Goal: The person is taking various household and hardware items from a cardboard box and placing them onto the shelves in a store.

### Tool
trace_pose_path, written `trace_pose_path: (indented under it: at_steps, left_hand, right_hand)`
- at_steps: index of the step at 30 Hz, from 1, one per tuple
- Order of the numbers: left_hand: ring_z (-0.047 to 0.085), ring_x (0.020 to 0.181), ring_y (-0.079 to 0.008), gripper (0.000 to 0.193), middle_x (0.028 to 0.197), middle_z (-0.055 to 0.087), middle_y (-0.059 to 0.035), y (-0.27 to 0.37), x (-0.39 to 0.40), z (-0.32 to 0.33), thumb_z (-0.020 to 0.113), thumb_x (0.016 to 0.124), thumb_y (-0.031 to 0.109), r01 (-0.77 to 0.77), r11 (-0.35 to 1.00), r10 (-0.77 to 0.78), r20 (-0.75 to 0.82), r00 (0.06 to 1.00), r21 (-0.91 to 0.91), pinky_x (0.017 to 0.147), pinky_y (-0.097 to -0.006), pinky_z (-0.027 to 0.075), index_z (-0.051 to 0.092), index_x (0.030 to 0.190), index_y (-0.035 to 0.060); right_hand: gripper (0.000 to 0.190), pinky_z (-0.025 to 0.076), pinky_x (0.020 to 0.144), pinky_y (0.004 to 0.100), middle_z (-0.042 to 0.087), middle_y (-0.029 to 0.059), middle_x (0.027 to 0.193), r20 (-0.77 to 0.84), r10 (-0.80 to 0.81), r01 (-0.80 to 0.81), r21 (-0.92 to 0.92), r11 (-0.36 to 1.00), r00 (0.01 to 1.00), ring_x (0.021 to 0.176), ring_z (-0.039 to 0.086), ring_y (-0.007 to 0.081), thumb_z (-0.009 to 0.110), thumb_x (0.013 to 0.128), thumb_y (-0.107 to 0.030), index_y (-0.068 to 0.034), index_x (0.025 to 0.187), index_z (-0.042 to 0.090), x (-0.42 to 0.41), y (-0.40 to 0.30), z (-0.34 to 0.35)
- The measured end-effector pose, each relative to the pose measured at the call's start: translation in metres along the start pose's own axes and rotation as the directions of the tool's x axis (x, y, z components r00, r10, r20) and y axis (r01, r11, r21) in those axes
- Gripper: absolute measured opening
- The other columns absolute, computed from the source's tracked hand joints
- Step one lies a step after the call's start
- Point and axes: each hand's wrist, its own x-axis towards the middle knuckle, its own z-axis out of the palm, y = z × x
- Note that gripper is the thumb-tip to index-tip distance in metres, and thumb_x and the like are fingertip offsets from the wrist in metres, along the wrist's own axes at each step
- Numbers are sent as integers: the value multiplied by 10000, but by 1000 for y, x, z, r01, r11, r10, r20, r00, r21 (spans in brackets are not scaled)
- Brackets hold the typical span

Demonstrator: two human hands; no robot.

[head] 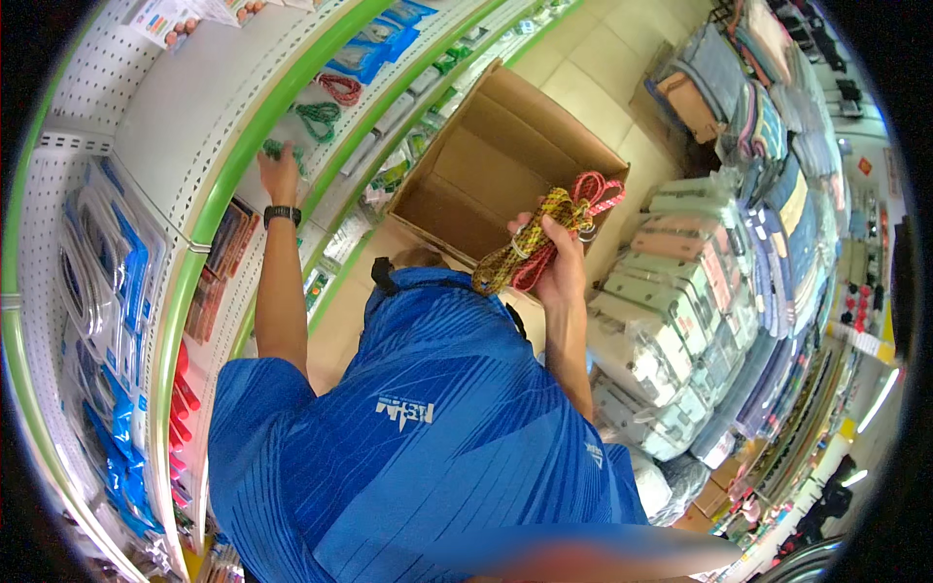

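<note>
In my right hand [561, 262] are bundled cords: a yellow-and-black one [503, 255] in front and a red one [599, 193] behind it. The bundles hang over the near right side of an open cardboard box [503, 157]. My left hand [280, 178], with a watch on its wrist, reaches onto a shelf. Its fingers are at a green cord bundle [274, 149], partly hidden by them; whether they grip it is unclear. Just beyond lie another green cord bundle [318, 121] and a red cord bundle [340, 88].
Green-edged metal shelving [219, 182] runs along the left, with blue packaged goods [379, 44] farther down the shelf. Plastic-wrapped storage boxes [656, 284] are stacked at right, near folded textiles [783, 233]. Tiled floor [583, 87] shows beyond the box.
</note>
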Motion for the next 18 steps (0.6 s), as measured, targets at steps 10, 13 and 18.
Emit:
trace_pose_path:
  at_steps: [10,13,18]
  left_hand:
    - [440,1345,-490,764,1525,303,-377,-13,13,26,674,847,428,-302,849,122,395,911,433,1114,-458,390,457,1478,58]
    - [487,1303,-488,721,1513,324,-376,-4,4,32,676,866,412,-458,672,357,287,889,582,1099,-456,401,484,1442,23]
    - [601,1212,-287,501,1321,615,-195,106,-107,19,678,948,297,-281,940,342,573,745,-196,1025,-398,470,571,1338,1]
  right_hand:
    - [481,514,1004,494,653,202,1138,-26,-40,44,150,988,999,1103,642,373,622,963,-241,-4,1357,480,-10,3,-23]
    - [424,499,1012,516,648,220,1196,-41,-19,30,317,948,999,1166,619,396,646,958,-253,-43,1303,517,-7,2,-29]
    - [523,425,1112,516,573,248,1342,-20,-68,71,363,929,997,1279,542,407,649,925,-223,-6,1360,455,-4,-4,-20]
